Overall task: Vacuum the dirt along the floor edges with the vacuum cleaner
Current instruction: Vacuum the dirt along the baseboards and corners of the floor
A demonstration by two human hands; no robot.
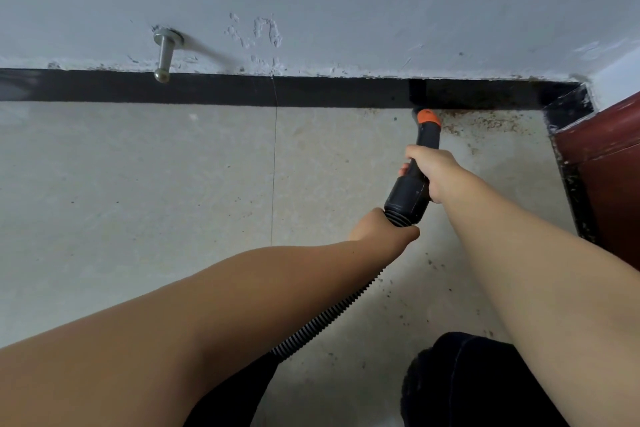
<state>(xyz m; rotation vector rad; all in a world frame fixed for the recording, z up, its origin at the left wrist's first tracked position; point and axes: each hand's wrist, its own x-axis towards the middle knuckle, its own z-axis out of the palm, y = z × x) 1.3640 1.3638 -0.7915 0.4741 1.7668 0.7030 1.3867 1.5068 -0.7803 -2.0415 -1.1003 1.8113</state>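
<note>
Your left hand (pixel 381 230) grips the ribbed hose (pixel 332 314), your right hand (pixel 433 172) the nozzle (pixel 427 128) at the skirting (pixel 242 90); sweep next toward the three o'clock dirt (pixel 485 123).

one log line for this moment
right hand grips nozzle | left hand holds hose | tip at baseboard | dirt remains

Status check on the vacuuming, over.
Right hand grips nozzle; left hand grips hose. Tip at baseboard. Dirt remains toward corner. Nothing blocking.
</note>
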